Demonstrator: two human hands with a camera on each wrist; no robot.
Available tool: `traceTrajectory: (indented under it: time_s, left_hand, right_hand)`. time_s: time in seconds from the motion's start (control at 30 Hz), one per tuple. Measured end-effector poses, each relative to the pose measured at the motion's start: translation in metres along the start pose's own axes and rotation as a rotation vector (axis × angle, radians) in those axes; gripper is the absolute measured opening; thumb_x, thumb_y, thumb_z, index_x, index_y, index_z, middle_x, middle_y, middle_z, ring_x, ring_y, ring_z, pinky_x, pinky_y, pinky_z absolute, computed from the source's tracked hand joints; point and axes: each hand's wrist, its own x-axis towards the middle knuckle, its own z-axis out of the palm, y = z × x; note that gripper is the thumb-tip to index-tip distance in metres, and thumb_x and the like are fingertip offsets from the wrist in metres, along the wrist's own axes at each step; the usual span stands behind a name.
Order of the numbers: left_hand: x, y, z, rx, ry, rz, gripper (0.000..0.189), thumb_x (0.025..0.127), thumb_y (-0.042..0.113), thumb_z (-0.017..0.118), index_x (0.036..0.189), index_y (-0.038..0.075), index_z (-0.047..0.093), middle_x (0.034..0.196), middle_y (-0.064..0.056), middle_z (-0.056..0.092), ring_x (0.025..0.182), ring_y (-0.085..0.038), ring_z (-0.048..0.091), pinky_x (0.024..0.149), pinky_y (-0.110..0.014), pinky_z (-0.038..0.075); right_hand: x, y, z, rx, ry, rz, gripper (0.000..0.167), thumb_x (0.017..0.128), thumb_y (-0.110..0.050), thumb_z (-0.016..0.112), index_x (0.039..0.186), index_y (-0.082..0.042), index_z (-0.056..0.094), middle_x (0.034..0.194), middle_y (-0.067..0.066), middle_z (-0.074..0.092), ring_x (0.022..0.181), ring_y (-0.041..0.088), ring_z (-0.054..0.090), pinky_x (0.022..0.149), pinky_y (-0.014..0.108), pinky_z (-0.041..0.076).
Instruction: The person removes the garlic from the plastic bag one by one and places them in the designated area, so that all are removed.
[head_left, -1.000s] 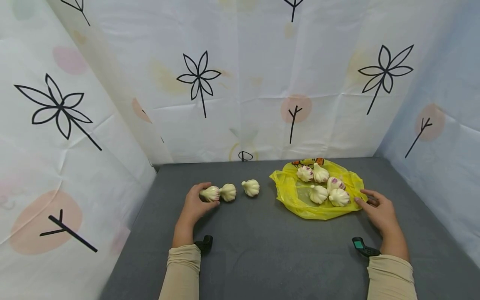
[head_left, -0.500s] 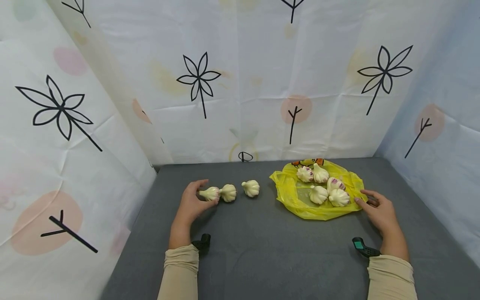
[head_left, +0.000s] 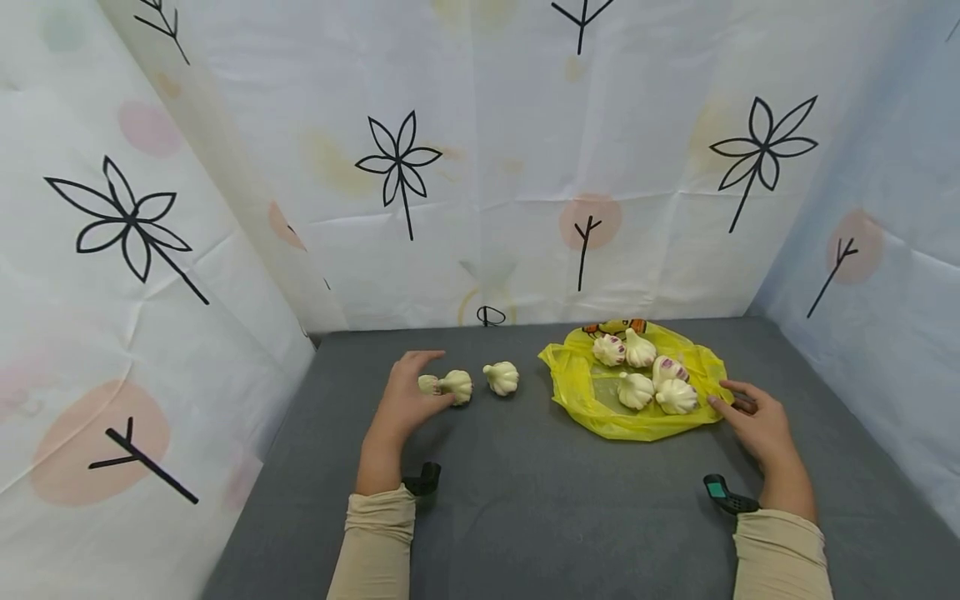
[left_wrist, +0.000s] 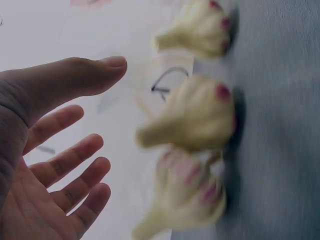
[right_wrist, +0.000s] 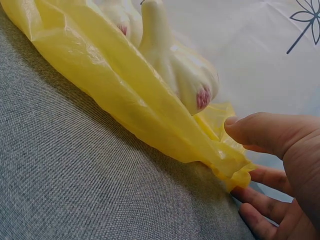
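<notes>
My left hand (head_left: 408, 396) hovers at the left end of a row of garlic bulbs, thumb and fingers spread apart. Behind its fingers, one garlic bulb (head_left: 428, 384) is partly hidden; a second garlic bulb (head_left: 457, 387) lies against it and a third garlic bulb (head_left: 501, 377) sits a little to the right. The left wrist view shows a gap between the hand (left_wrist: 65, 150) and the nearest garlic bulb (left_wrist: 192, 117). At the right edge of a yellow plastic bag (head_left: 615, 425), my right hand (head_left: 757, 421) touches the plastic with loose fingers, its thumb (right_wrist: 250, 129) above the crumpled edge.
Several purple-tinged garlic bulbs (head_left: 637, 390) lie on the spread bag. The dark grey tabletop (head_left: 555, 517) is bordered by white printed cloth (head_left: 487, 233) at the back and both sides.
My left hand first drew slightly left off the leftmost garlic bulb, then moved right and over the bulbs, fingers apart. My right hand and the bag have stayed in place.
</notes>
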Motion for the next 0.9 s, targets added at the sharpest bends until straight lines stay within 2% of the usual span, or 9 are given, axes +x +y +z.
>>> traceTrajectory:
  time_s: [0.13, 0.33, 0.57, 0.7, 0.9]
  left_hand:
    - [0.005, 0.016, 0.014, -0.002, -0.023, 0.042, 0.067, 0.086, 0.017, 0.091, 0.147, 0.013, 0.063, 0.153, -0.016, 0.054, 0.149, -0.044, 0.042, 0.114, -0.066, 0.044]
    - [0.016, 0.040, 0.038, 0.006, -0.064, 0.164, 0.059, 0.088, 0.018, 0.090, 0.142, 0.012, 0.067, 0.145, -0.015, 0.060, 0.142, -0.041, 0.051, 0.111, -0.061, 0.049]
    - [0.026, 0.063, 0.068, -0.029, -0.180, 0.254, 0.049, 0.095, 0.022, 0.083, 0.140, 0.012, 0.067, 0.142, -0.012, 0.062, 0.137, -0.035, 0.056, 0.112, -0.054, 0.050]
    - [0.033, 0.075, 0.085, -0.052, -0.225, 0.321, 0.042, 0.098, 0.022, 0.080, 0.137, 0.010, 0.068, 0.138, -0.010, 0.064, 0.127, -0.030, 0.060, 0.108, -0.050, 0.053]
    - [0.042, 0.095, 0.108, -0.119, -0.293, 0.397, 0.036, 0.101, 0.019, 0.075, 0.135, 0.009, 0.069, 0.134, -0.013, 0.067, 0.119, -0.032, 0.065, 0.103, -0.047, 0.057]
  right_hand:
    - [0.000, 0.001, 0.000, 0.007, -0.001, 0.005, 0.073, 0.108, -0.044, 0.059, 0.160, 0.003, 0.039, 0.171, 0.036, 0.017, 0.150, 0.061, 0.032, 0.113, 0.075, 0.039]
    - [0.000, 0.001, 0.000, 0.011, -0.001, -0.001, 0.073, 0.108, -0.044, 0.059, 0.160, 0.003, 0.039, 0.171, 0.036, 0.017, 0.150, 0.061, 0.032, 0.113, 0.075, 0.039]
    - [0.000, 0.001, 0.000, 0.016, 0.002, 0.004, 0.073, 0.108, -0.045, 0.060, 0.160, 0.003, 0.040, 0.171, 0.036, 0.018, 0.150, 0.061, 0.032, 0.113, 0.075, 0.038]
    - [0.000, 0.000, 0.001, 0.014, 0.008, 0.005, 0.072, 0.108, -0.043, 0.060, 0.160, 0.002, 0.040, 0.171, 0.036, 0.018, 0.150, 0.061, 0.033, 0.113, 0.075, 0.039]
    - [-0.001, -0.002, 0.001, 0.020, 0.008, 0.018, 0.072, 0.109, -0.043, 0.059, 0.161, 0.002, 0.039, 0.172, 0.035, 0.017, 0.151, 0.060, 0.032, 0.114, 0.075, 0.039]
